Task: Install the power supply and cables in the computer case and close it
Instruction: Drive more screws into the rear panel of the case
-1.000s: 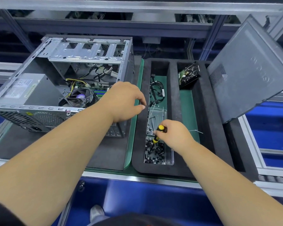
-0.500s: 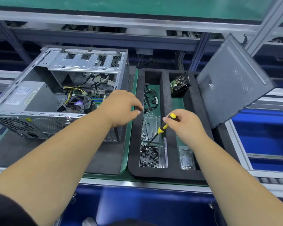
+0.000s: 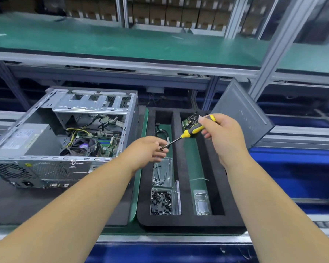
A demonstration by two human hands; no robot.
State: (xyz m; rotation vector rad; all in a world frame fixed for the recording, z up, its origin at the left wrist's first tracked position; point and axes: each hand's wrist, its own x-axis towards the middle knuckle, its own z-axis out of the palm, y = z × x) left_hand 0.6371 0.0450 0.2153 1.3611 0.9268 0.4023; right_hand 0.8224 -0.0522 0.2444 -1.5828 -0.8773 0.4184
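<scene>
The open computer case [image 3: 51, 164] lies on its side at the left, with the grey power supply [image 3: 25, 139] inside its near-left corner and yellow and black cables [image 3: 78, 131] over the motherboard. My right hand [image 3: 224, 135] grips a yellow-and-black screwdriver [image 3: 194, 130] above the foam tray. The screwdriver's tip points down-left and meets the fingertips of my left hand [image 3: 148, 150], which are pinched at the tip; I cannot tell whether a screw is between them. The grey side panel [image 3: 241, 112] leans upright at the tray's far right.
A black foam tray [image 3: 179, 221] holds clear boxes of black screws [image 3: 160, 203], a box of small parts [image 3: 162, 174], a cable bundle [image 3: 160, 132], a circuit board [image 3: 190, 120] and a clear case [image 3: 202, 203]. A green shelf [image 3: 122, 44] runs overhead behind.
My right hand lifted the screwdriver out of the screw box and raised it toward the tray's far end. My left hand moved right to the screwdriver's tip. The view tilted up.
</scene>
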